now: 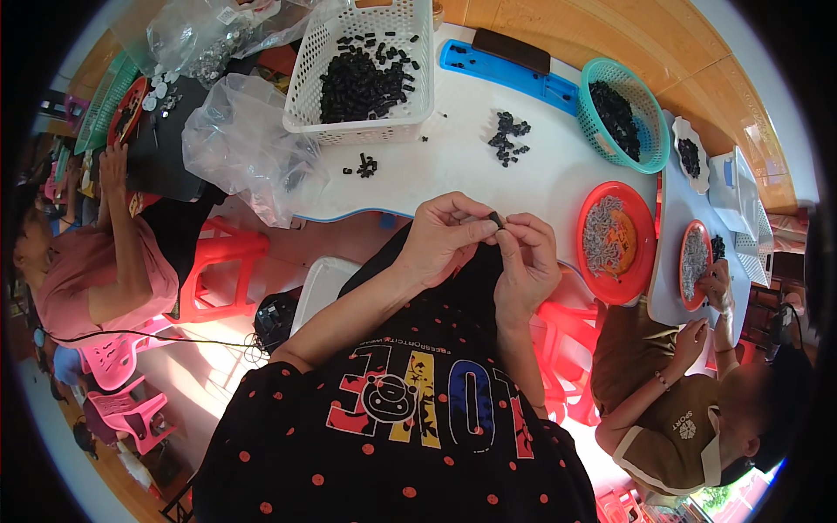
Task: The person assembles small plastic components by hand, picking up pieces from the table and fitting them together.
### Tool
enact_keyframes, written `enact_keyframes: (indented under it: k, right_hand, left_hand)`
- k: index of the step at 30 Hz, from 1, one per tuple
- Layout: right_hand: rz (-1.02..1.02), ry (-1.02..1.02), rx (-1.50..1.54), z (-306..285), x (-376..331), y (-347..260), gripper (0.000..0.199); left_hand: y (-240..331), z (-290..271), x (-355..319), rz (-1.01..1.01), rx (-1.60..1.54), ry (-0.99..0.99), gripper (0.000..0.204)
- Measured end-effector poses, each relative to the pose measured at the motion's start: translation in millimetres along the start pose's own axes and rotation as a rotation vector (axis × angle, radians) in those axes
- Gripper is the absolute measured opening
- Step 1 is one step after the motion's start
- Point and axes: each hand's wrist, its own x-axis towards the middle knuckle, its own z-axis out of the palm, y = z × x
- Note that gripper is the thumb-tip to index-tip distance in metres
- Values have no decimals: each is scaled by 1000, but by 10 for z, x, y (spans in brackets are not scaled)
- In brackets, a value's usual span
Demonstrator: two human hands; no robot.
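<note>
**One small black piece [495, 219] in the pinch**

I hold the piece just above my lap, near the table's edge. The thumb and fingers of my left hand [446, 237] press narrowly on it; those of my right hand [528, 261] close on its near end.

Clock directions run from my grip. Two loose clusters of black parts lie out: one at twelve [506, 141], one at ten [366, 166]. One white basket [384, 131] stands at eleven and one green basket [656, 105] at two, their black contents too many to count. One blue tray [475, 63] with one brown block [513, 52] sits at twelve, one red basin [643, 235] of grey bits at three.

The table [453, 174] is white, blue-edged. Tan panelling [610, 24] backs it at one. Two co-workers sit nearby: a pink top [105, 283] at nine, a brown one [649, 436] at half past four.
</note>
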Motion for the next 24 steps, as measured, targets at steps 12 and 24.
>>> enact_keyframes:
  k: [12, 24]
  right_hand:
    - [100, -262, 8, -158, 98, -39, 20]
    - [22, -260, 59, -178, 6, 217, 18]
  left_hand:
    - [75, -87, 3, -137, 57, -14, 19]
    - [46, -194, -13, -284, -43, -47, 34]
